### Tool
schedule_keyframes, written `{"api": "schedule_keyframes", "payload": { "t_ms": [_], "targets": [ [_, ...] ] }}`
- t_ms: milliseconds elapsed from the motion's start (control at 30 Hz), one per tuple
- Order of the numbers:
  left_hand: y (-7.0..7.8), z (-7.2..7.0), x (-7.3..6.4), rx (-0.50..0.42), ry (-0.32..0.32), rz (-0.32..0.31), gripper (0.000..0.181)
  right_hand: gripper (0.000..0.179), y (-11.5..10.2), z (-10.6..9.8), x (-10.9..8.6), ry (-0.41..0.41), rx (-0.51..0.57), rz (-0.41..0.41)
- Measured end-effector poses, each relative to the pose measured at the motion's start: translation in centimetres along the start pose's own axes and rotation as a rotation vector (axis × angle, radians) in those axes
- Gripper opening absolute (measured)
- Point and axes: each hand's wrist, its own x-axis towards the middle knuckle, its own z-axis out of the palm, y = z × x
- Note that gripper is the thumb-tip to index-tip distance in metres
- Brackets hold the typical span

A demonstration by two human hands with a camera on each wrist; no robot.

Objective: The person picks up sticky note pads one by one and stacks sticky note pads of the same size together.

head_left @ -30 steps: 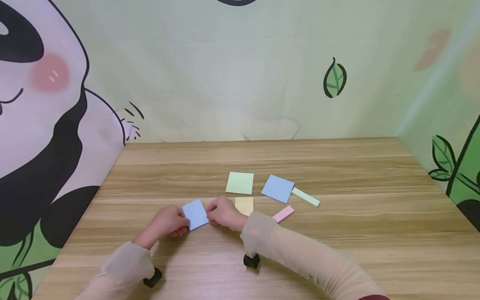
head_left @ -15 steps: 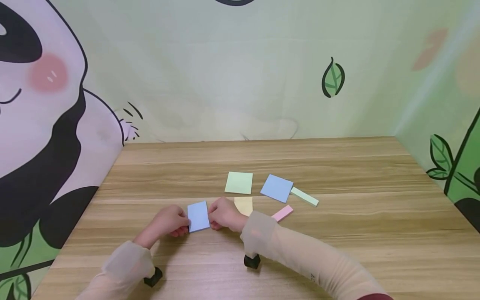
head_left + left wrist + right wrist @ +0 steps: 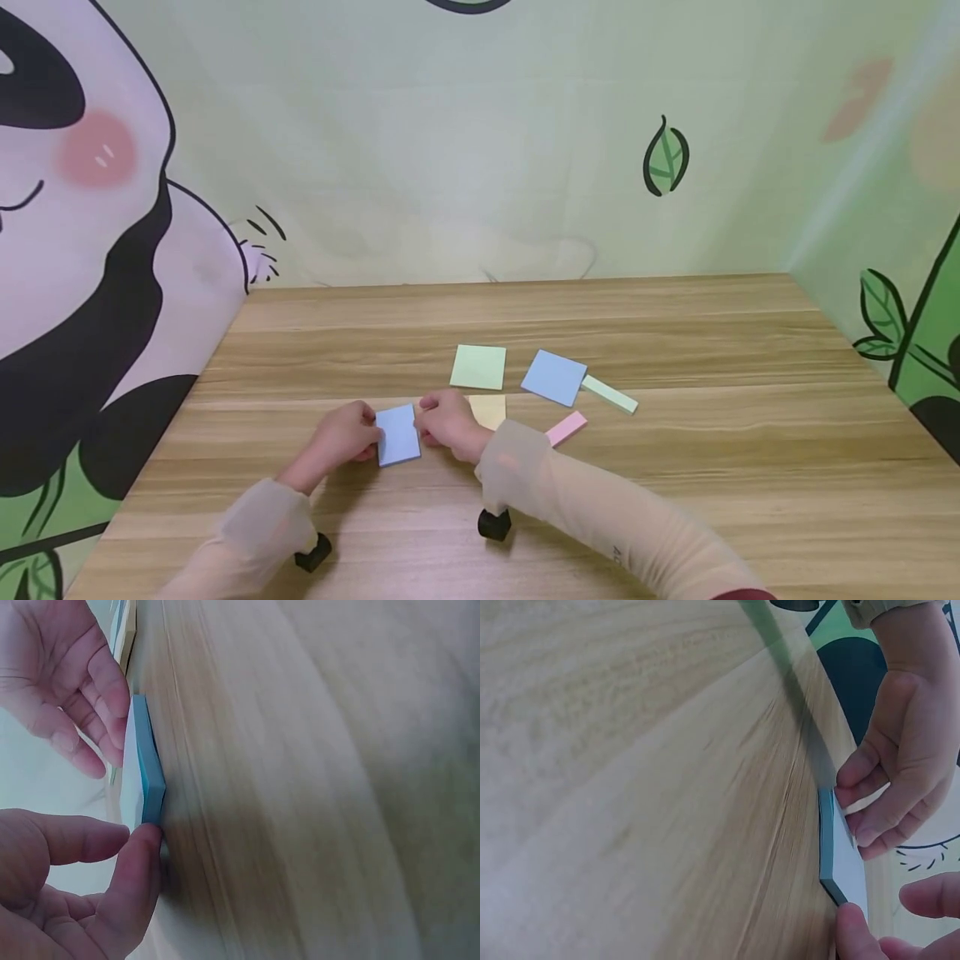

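Your left hand [image 3: 341,435] pinches the nearer blue sticky-note pad [image 3: 398,436] while your right hand [image 3: 450,423], thumb parted, touches its opposite edge.

Pad [image 3: 398,436] between left hand [image 3: 341,435] and right hand [image 3: 452,423]

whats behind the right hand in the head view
Part of a yellow pad shows behind the right hand, lying on the wooden table, with a green pad farther back. The yellow pad's near part is covered by the hand and sleeve.
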Motion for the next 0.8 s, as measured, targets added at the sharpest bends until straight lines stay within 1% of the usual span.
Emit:
{"api": "schedule_keyframes", "payload": {
  "t_ms": [167, 367, 500, 633, 700, 800],
  "targets": [
    [0.19, 0.25, 0.22, -0.009, -0.002, -0.001, 0.028, 0.034, -0.07, 0.05, -0.17, -0.018, 0.025, 0.020],
    [0.23, 0.38, 0.32, -0.020, -0.007, -0.018, 0.028, 0.038, -0.04, 0.13, -0.30, -0.010, 0.032, 0.039],
    [0.13, 0.48, 0.34, -0.018, -0.016, -0.018, 0.029, 0.041, -0.14, 0.25, -0.46, -0.003, 0.013, 0.060],
    [0.18, 0.37, 0.18, 0.018, -0.019, -0.006, 0.030, 0.041, -0.31, 0.20, -0.68, -0.010, -0.025, 0.080],
    [0.26, 0.28, 0.11, 0.040, -0.009, 0.010, 0.030, 0.031, -0.29, 0.13, -0.73, -0.021, -0.052, 0.081],
    [0.34, 0.24, 0.05, 0.050, 0.009, 0.034, 0.029, 0.007, -0.12, 0.07, -0.74, -0.051, -0.127, 0.066]
  ]
}}
